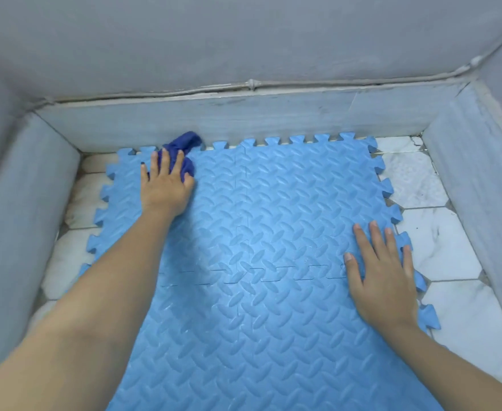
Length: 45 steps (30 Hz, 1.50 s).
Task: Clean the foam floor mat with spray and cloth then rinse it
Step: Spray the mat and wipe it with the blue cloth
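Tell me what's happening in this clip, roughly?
A person is wiping a blue foam mat laid on a tiled floor inside a low-walled recess. The left hand presses a dark blue cloth onto the mat's far left corner. The right hand lies flat and open near the mat's right edge, apparently steadying it. No spray bottle or water is in view, so this looks like the wiping stage, with rinsing not yet done.

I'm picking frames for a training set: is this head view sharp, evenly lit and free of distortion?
Head view: soft, even light, no hard glare; a faint shadow beside the left forearm on the foam mat. Wide-angle bending curves the walls. The left hand on the blue cloth and the right hand look slightly soft.
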Each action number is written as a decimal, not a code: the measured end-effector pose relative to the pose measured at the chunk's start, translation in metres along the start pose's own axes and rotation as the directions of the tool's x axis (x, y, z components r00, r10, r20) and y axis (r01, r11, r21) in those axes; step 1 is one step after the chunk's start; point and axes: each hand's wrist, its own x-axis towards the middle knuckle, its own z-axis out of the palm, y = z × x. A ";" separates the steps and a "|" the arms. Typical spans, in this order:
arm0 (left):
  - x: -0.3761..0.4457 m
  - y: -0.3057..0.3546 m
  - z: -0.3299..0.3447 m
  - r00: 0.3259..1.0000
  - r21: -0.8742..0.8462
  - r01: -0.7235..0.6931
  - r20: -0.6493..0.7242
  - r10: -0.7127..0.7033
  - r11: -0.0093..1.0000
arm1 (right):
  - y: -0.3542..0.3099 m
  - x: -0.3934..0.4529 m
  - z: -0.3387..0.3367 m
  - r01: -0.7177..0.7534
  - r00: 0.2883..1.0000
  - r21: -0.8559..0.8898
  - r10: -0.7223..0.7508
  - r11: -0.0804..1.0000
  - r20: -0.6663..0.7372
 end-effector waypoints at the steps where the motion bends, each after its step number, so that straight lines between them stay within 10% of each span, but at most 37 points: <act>1: -0.006 -0.038 -0.002 0.997 -0.001 0.080 -0.002 -0.080 0.997 | 0.000 0.000 0.000 -0.003 1.000 -0.004 0.003 1.000 -0.001; 6: -0.050 -0.081 0.001 0.999 -0.052 0.044 -0.011 -0.044 0.998 | -0.003 -0.001 -0.001 -0.014 1.000 -0.028 0.014 1.000 -0.001; 13: -0.124 0.051 0.018 0.850 -0.103 -0.518 0.047 0.524 0.849 | -0.003 -0.002 -0.001 -0.021 1.000 -0.024 0.021 1.000 0.012; 21: -0.150 -0.028 0.024 0.996 -0.175 -0.064 0.045 0.073 0.982 | -0.006 -0.002 -0.003 -0.022 0.998 -0.065 0.026 0.998 0.049; 31: -0.349 -0.018 0.043 0.913 -0.139 -0.395 0.051 0.405 0.908 | -0.026 -0.003 -0.007 -0.145 0.974 -0.116 0.162 0.983 0.160; 38: -0.255 -0.073 0.029 0.997 -0.158 0.064 0.063 -0.055 0.985 | -0.055 -0.126 -0.010 0.021 0.960 -0.062 -0.003 0.998 0.280; 41: -0.279 -0.085 0.031 0.998 -0.160 -0.015 0.054 0.023 0.987 | -0.048 -0.159 0.007 0.069 0.985 -0.118 -0.050 0.991 0.163; 45: -0.373 -0.109 0.036 0.887 -0.001 -0.452 0.103 0.450 0.892 | -0.042 -0.150 0.008 0.119 0.986 -0.125 -0.102 0.985 0.134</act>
